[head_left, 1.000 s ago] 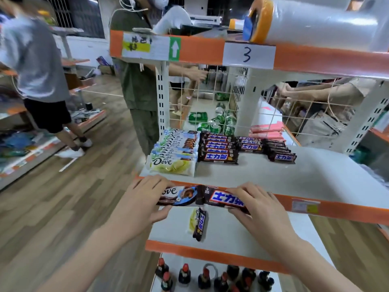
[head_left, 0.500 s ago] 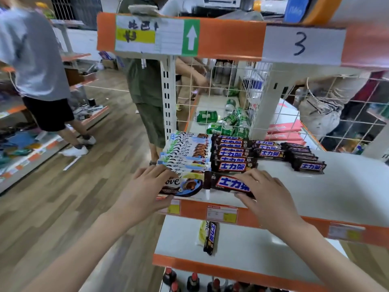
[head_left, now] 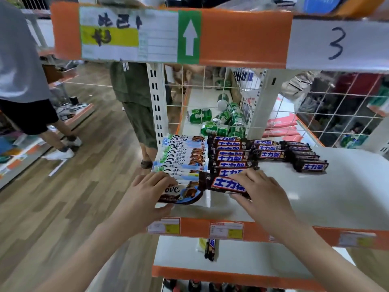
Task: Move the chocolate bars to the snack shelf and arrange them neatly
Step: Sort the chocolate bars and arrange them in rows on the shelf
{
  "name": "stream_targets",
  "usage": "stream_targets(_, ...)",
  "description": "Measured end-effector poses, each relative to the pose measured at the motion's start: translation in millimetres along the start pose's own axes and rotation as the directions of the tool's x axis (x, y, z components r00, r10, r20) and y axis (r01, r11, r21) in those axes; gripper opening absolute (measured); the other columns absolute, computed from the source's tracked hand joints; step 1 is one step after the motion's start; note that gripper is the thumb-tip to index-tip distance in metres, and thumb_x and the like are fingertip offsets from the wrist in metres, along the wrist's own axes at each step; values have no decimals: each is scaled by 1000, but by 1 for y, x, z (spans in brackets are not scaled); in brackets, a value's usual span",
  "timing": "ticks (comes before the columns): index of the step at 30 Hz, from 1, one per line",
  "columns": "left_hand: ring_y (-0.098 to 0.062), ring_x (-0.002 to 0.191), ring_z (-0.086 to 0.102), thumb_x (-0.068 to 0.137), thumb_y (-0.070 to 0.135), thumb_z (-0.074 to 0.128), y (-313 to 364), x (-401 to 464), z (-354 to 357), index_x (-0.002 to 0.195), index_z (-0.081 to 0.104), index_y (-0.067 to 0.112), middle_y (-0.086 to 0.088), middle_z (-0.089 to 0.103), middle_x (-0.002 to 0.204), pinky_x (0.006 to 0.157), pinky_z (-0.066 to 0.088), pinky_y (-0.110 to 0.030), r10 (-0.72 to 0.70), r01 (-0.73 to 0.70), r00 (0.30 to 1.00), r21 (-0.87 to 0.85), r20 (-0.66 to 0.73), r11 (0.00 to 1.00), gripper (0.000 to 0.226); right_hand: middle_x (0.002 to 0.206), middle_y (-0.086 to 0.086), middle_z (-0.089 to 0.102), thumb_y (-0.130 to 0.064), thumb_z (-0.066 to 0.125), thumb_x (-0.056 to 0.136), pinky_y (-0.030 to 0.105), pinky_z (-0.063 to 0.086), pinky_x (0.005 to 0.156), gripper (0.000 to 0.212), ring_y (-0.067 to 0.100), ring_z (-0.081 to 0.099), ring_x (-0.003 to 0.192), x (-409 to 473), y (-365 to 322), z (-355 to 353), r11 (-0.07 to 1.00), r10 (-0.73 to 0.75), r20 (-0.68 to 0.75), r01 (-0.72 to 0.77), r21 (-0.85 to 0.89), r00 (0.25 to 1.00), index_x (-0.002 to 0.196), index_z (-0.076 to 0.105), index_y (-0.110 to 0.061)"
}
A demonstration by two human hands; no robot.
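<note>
My left hand (head_left: 145, 192) grips a Dove bar (head_left: 181, 191) by its left end, at the front of the row of Dove bars (head_left: 183, 157) on the white snack shelf (head_left: 315, 197). My right hand (head_left: 259, 188) grips a brown Snickers bar (head_left: 227, 183) by its right end, at the front of the Snickers row (head_left: 231, 157). Both bars lie low over the shelf's front left part. More Snickers bars (head_left: 303, 157) sit in a slanted row to the right. Two bars (head_left: 208, 247) lie on the shelf below.
An orange shelf edge with a sign and a "3" label (head_left: 336, 43) hangs overhead. Green cans (head_left: 223, 121) lie behind the wire mesh. Two people (head_left: 134, 98) stand on the wooden floor at the left. Bottles (head_left: 193, 285) stand on the lowest shelf.
Both hands have carried the Dove bar and the Snickers bar up from below the shelf edge and forward onto the shelf, up against the front of the two rows.
</note>
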State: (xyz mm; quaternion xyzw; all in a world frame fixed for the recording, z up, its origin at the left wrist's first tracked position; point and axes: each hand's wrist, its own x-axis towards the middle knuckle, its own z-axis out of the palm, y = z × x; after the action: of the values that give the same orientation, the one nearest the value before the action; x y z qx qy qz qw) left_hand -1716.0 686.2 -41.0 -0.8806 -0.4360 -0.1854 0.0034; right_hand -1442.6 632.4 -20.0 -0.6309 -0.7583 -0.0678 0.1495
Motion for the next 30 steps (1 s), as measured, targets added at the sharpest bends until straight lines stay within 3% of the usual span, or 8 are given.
stream_targets(3,-19,101,60,63,33,80,-6,2,1,109,61,27,8,61,109,86,43,-37,11,-11,1000,1,22,1000,50,99,-3,61,-33,74,78,32,47,71,41,21,60,92,5,-3,1,1000,4,-28,-4,0,1000,115,63,-20)
stream_targets(11,-19,106,57,67,38,79,-6,6,2,109,61,29,7,60,112,91,41,-42,12,-11,999,-25,36,1000,46,103,-3,60,-32,71,80,32,44,73,42,21,57,97,6,-5,6,999,38,-19,-38,21,999,119,60,-21)
stream_targets(16,-22,98,61,62,33,84,-3,5,1,104,67,25,2,63,105,83,45,-45,42,-42,999,-21,-6,999,46,105,-5,59,-34,68,82,29,41,72,41,18,56,97,3,-5,7,999,48,-12,-48,20,999,120,59,-22)
stream_targets(30,-20,106,57,77,37,72,24,30,2,111,62,25,6,59,113,88,39,-38,-1,1,1000,-102,7,995,38,112,-5,57,-37,63,85,29,40,78,41,17,52,104,-5,18,1,995,92,8,-92,25,996,124,56,-23)
